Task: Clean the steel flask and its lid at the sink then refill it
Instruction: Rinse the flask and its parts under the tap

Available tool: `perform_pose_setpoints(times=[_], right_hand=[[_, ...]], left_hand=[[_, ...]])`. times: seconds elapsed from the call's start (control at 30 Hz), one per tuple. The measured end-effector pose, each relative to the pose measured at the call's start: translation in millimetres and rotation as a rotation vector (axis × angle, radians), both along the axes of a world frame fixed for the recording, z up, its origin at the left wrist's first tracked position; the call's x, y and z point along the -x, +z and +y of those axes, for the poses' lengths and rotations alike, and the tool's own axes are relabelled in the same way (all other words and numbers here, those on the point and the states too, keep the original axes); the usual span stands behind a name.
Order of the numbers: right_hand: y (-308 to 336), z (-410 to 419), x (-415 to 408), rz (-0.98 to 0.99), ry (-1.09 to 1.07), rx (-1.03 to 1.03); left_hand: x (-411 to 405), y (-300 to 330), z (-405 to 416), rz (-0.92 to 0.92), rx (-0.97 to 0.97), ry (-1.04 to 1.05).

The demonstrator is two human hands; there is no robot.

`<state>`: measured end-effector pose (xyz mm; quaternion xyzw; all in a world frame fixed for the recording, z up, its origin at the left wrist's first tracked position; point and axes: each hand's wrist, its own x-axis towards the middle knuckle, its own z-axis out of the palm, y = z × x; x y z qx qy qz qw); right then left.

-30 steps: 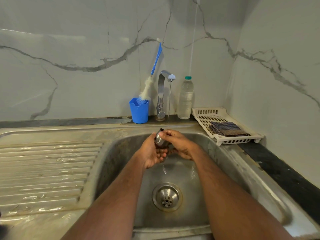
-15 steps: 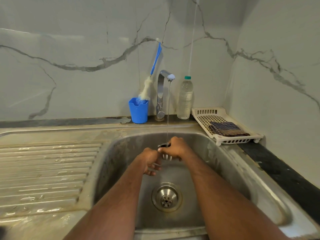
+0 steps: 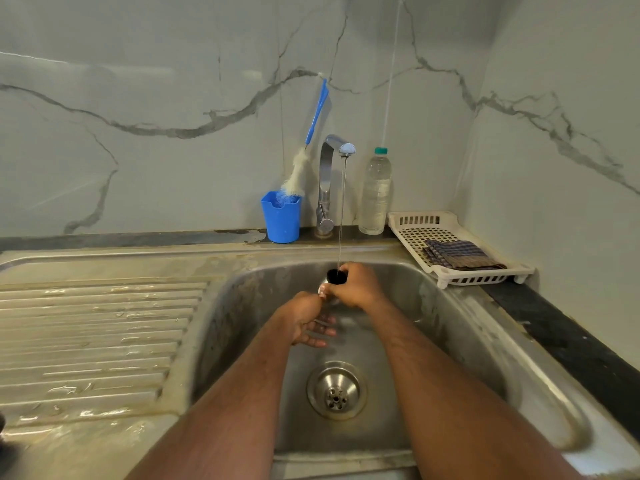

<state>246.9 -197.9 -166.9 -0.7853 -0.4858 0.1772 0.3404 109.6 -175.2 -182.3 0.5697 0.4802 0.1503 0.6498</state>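
Right hand [image 3: 356, 285] fingers curl round the lid [image 3: 336, 276] under the tap [image 3: 337, 147] stream, open side up; left hand [image 3: 306, 318] fingers relaxed just below, holding nothing.

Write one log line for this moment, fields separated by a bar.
stage: rinsing | right hand: grips lid under tap stream | left hand: below, holds nothing seen | flask: not visible
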Motion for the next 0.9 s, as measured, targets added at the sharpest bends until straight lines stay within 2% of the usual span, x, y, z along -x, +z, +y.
perform_pose_setpoints(times=[0.1,0.17,0.3,0.4,0.5,0.6,0.73,0.83,0.9], right_hand=[[3.9,-7.9,-6.6,0.304,0.051,0.027],[5.3,-9.2,-8.7,0.297,0.075,0.061],[3.0,-7.1,-5.2,0.276,0.126,0.023],[1.2,-7.9,-5.1,0.307,0.155,-0.031],[0.7,-7.3,-8.2,0.481,0.157,-0.065],[-0.7,-7.2,-4.5,0.616,0.173,-0.061],[3.0,-11.5,-1.1,0.749,0.210,-0.109],[10.1,-12.4,0.5,0.770,0.205,-0.182],[15.1,-14.7,-0.3,0.776,0.216,-0.220]], left_hand=[[-4.0,-3.0,5.0,-0.152,-0.053,0.083],[-7.7,-3.5,7.2,-0.266,-0.108,0.161],[-10.1,-3.8,12.2,-0.326,-0.276,0.222],[-5.4,0.4,12.6,-0.341,-0.353,0.234],[-6.0,-4.9,14.4,-0.242,-0.524,0.127],[-9.3,-11.5,13.0,-0.181,-0.586,0.040],[-11.3,-9.6,12.4,-0.200,-0.695,0.119],[-11.4,-6.1,10.3,-0.284,-0.613,0.127],[-13.1,-2.1,7.3,-0.417,-0.392,0.086]])
